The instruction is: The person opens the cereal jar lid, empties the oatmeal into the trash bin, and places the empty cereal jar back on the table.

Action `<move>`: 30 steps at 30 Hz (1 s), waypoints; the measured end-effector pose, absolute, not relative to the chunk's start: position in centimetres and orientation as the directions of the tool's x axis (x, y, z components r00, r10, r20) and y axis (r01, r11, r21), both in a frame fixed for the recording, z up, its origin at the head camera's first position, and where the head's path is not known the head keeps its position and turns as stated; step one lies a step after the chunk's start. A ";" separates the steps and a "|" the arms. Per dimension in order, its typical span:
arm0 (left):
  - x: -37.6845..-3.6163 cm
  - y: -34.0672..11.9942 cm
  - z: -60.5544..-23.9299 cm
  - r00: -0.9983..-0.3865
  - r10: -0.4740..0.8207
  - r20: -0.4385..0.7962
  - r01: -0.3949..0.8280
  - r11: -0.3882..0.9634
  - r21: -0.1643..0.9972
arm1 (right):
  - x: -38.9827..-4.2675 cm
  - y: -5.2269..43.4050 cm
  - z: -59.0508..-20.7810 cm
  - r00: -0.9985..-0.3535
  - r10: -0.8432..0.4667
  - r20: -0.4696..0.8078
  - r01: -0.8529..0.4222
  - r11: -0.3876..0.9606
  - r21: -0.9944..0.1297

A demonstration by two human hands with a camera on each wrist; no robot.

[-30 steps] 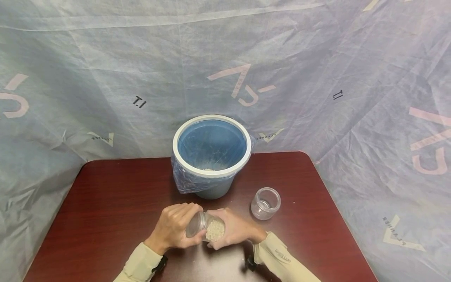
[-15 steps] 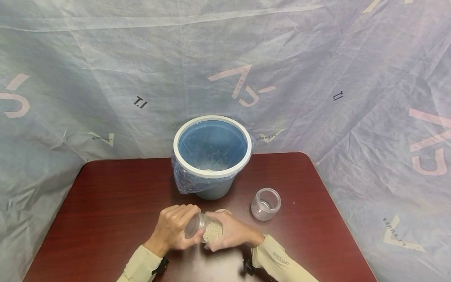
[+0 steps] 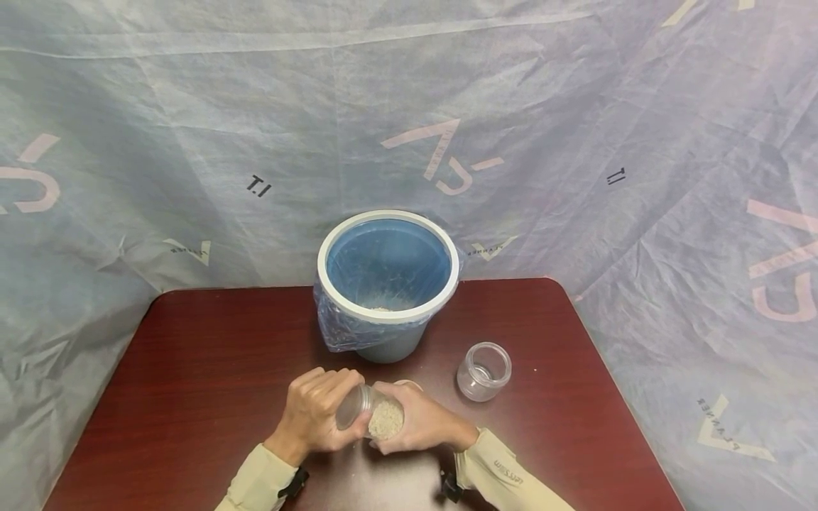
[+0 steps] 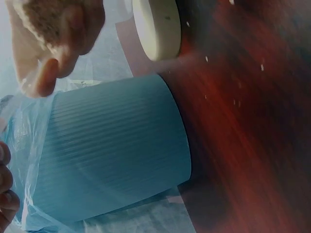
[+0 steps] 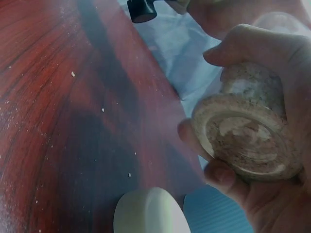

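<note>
My right hand [image 3: 415, 419] grips a clear jar [image 3: 386, 419] partly filled with pale, oat-like flakes; it lies tilted on its side above the table. Its round base [image 5: 248, 138] faces the right wrist camera. With fingers over the top and thumb below, my left hand [image 3: 316, 411] holds the clear ridged end [image 3: 353, 407] against the flake-filled part. Whether that end is the same jar's neck or a second jar, I cannot tell. In the left wrist view, left fingertips [image 4: 5, 179] show at the edge, and flakes are visible by the right hand [image 4: 73, 34].
A blue bin [image 3: 386, 341] with a white rim and plastic liner stands behind the hands, some pale matter at its bottom. An open clear jar [image 3: 483, 371] stands to the right. A thick white round piece [image 4: 158, 29] is near the bin. Crumbs dot the red-brown table [image 3: 224, 355].
Both hands have shifted slightly left with the jar since the first frame, then stayed nearly still. The view has shifted a little.
</note>
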State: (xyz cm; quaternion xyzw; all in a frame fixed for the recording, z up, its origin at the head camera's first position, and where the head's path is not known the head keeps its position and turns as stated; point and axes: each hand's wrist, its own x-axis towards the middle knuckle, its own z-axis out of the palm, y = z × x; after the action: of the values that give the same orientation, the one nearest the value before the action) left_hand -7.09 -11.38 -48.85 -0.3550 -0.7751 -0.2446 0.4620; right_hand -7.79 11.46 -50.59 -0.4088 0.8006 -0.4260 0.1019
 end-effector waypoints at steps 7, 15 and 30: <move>-6.9 -11.2 -49.1 -0.334 0.299 0.894 0.751 0.657 0.061 | -7.7 11.4 -50.4 -0.661 -0.730 0.174 -0.558 0.324 -0.764; -6.7 -11.0 -49.2 -0.342 0.289 0.894 0.734 0.676 0.062 | -7.5 11.5 -50.6 -0.675 -0.714 0.188 -0.560 0.330 -0.760; -6.4 -10.7 -49.1 -0.385 0.271 0.882 0.711 0.697 0.096 | -7.4 11.5 -50.8 -0.675 -0.705 0.218 -0.564 0.302 -0.768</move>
State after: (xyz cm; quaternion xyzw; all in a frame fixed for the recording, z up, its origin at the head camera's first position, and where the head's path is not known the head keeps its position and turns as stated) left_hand -6.42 -10.74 -49.11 -0.3080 -0.7973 -0.2382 0.4612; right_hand -7.44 11.46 -50.81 -0.3951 0.8029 -0.4390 0.0803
